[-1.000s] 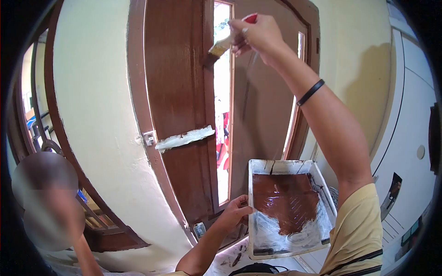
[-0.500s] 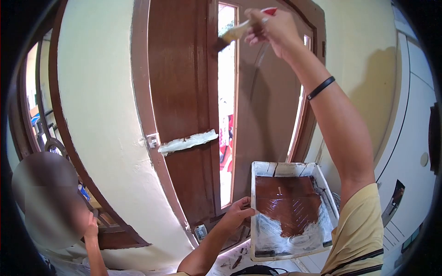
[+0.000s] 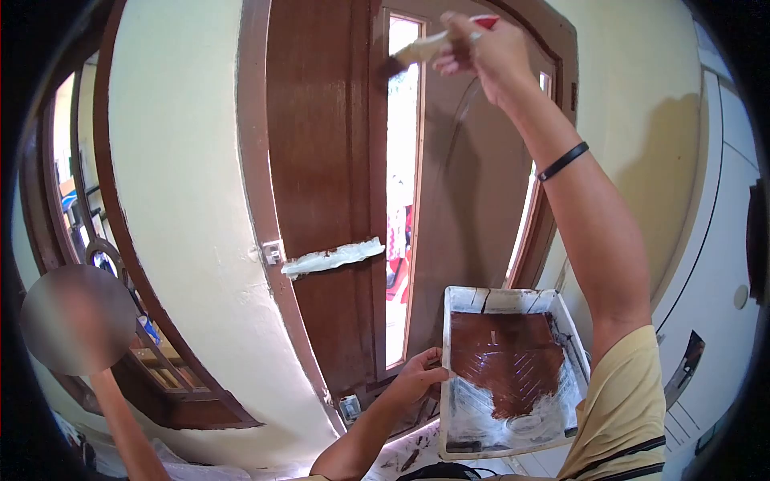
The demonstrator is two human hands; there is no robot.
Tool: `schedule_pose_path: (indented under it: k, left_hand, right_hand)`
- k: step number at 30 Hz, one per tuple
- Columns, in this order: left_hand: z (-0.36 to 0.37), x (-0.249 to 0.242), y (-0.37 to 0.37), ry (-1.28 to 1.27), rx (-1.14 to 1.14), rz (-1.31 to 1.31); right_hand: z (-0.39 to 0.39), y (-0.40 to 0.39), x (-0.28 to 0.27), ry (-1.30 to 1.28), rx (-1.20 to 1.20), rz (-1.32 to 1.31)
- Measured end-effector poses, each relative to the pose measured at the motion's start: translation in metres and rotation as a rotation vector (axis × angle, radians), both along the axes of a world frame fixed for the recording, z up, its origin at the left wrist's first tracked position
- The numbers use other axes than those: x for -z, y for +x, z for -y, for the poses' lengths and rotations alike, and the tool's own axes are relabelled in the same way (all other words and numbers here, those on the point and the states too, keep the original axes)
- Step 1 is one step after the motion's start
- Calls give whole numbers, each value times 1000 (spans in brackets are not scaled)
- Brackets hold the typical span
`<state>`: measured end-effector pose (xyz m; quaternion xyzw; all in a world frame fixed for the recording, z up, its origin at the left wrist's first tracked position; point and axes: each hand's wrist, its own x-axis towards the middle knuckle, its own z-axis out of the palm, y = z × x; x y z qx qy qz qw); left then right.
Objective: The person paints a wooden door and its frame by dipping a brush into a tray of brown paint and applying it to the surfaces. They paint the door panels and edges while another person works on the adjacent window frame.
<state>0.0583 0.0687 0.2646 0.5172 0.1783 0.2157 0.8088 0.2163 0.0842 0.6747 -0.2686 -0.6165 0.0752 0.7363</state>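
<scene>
At the brown door, the right hand is closed round a paintbrush — the left hand, partly curled, grips the tray.

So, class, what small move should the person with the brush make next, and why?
Probably a short downward stroke along the narrow door strip: the right hand holds the brush with its dark bristles by that strip, beside the bright opening; the left hand holds the tray of brown paint.
</scene>
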Motion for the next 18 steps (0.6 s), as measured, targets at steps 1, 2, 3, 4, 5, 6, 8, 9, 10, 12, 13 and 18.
schedule_pose_path:
  k: [1, 2, 3, 4, 5, 6, 8, 9, 10, 12, 13, 18]
  left_hand:
    - [0, 0, 0, -5, 1, -1]
    - [0, 0, 0, -10, 5, -3]
    - [0, 0, 0, -25, 12, 3]
    - [-1, -1, 0, -39, 18, 7]
    - [-1, -1, 0, -54, 22, 11]
    - [-1, 0, 1, -46, 8, 13]
    - [1, 2, 4, -36, -19, 20]
    - [1, 0, 3, -26, -16, 23]
    - [2, -2, 3, -18, -12, 27]
    - [2, -4, 2, -1, -10, 21]
    - [2, -5, 1, 8, -13, 12]
    - [1, -2, 3, 4, 2, 34]
  right_hand:
    - [-2, -3, 1, -17, 27, 10]
    - [-8, -4, 2, -34, 55, 20]
    - [-16, -7, 3, -51, 85, 35]
    - [-24, -7, -4, -23, 76, -2]
    - [-29, -6, -13, 25, 70, -36]
    - [-31, -8, -20, 71, 64, -71]
    - [-44, -6, -38, 224, 20, -166]
    - [-37, -10, -41, 238, 28, -169]
    - [-20, -18, -46, 251, 38, -170]
    - [-11, -22, -47, 332, 2, -172]
    - [-12, -21, -46, 401, -42, -170]
    - [-35, -21, -23, 585, 98, 29]
